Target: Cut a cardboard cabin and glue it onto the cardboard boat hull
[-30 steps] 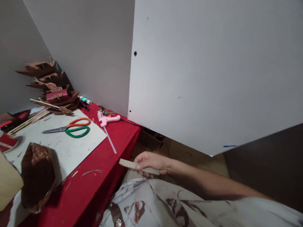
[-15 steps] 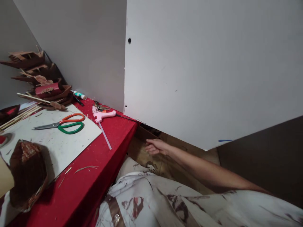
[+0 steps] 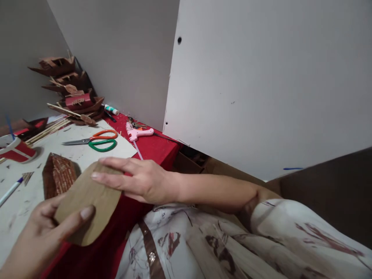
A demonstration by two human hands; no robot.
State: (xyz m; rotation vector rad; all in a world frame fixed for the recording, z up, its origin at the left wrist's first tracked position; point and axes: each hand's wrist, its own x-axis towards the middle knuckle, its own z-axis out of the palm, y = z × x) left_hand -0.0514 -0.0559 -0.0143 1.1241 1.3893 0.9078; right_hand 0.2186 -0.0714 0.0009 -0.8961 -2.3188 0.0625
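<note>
A flat tan piece with rounded ends [image 3: 83,203] is tilted above the front of the table. My left hand [image 3: 48,226] grips its near-left side, thumb on top and fingers behind. Across its far-right edge lie the fingers of my right hand [image 3: 142,180], closed over it; that thumb is hidden. Just behind the piece, a brown ridged boat-shaped object [image 3: 59,176] rests on a white sheet. Further back are scissors [image 3: 95,141] with one orange and one green handle, blades pointing left.
A pink glue gun [image 3: 136,131] with a stick lies on the red cloth [image 3: 161,149]. Several brown model boats [image 3: 78,102] are stacked at back left. A red-and-white cup [image 3: 20,149] and a pen [image 3: 11,192] are left. A white panel [image 3: 261,77] stands right.
My right hand has come up from below the table's right edge onto the tan piece. My left hand and most of the piece have entered view. The view has shifted left.
</note>
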